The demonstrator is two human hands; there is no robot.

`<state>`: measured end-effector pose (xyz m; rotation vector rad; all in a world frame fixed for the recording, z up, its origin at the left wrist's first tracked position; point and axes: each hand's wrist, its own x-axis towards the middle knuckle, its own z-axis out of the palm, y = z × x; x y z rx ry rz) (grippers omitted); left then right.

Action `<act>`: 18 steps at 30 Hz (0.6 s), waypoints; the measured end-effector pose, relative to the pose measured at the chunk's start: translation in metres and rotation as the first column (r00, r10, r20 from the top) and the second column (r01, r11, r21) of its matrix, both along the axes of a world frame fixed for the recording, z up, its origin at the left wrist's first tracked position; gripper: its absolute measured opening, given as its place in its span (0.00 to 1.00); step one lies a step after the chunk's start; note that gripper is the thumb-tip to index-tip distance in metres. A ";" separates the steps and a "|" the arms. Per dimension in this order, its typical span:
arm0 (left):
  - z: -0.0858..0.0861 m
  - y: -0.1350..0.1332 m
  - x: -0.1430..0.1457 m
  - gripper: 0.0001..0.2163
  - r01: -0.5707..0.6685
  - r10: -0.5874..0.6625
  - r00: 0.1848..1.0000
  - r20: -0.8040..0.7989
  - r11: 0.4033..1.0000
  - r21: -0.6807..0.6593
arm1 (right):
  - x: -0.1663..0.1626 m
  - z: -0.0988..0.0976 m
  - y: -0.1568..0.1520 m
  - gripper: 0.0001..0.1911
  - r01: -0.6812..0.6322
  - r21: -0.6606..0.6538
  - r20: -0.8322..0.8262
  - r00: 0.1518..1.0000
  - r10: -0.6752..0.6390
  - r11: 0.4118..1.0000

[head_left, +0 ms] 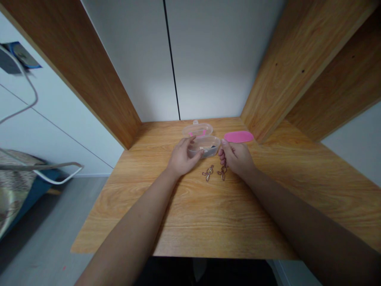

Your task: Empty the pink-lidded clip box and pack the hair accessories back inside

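A small clear plastic box point(210, 152) stands on the wooden desk with its lid point(197, 130) folded open behind it. A few small dark and pale items lie inside. My left hand point(181, 156) grips the box's left end, thumb along the front and fingers over the back. Close to its right end, my right hand point(236, 157) is closed, fingers curled; whatever they hold is hidden. Just below those fingers is a copper-coloured metal trinket with a ring point(223, 171), partly covered by the hand. A similar metal trinket point(208, 172) lies on the desk to its left.
A pink oval piece point(238, 136) lies behind my right hand. Wooden panels point(285, 75) rise at both sides of the desk point(190, 222), with a white wall behind. At left, a white cable point(32, 91) hangs above the floor.
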<state>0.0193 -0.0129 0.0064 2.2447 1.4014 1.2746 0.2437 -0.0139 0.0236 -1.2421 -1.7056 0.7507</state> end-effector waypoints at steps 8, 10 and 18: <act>-0.001 0.000 -0.001 0.25 0.000 0.000 1.000 0.003 1.000 0.007 | -0.005 0.001 -0.005 0.33 -0.147 -0.078 -0.196 0.972 0.129 0.986; -0.001 0.000 -0.001 0.25 -0.003 0.003 1.000 0.002 1.000 0.009 | -0.007 0.003 -0.008 0.32 -0.211 -0.099 -0.268 0.947 0.178 0.973; -0.001 0.001 -0.001 0.25 0.002 -0.002 1.000 0.007 1.000 0.029 | -0.013 0.005 -0.014 0.31 -0.383 -0.134 -0.227 0.910 0.347 0.914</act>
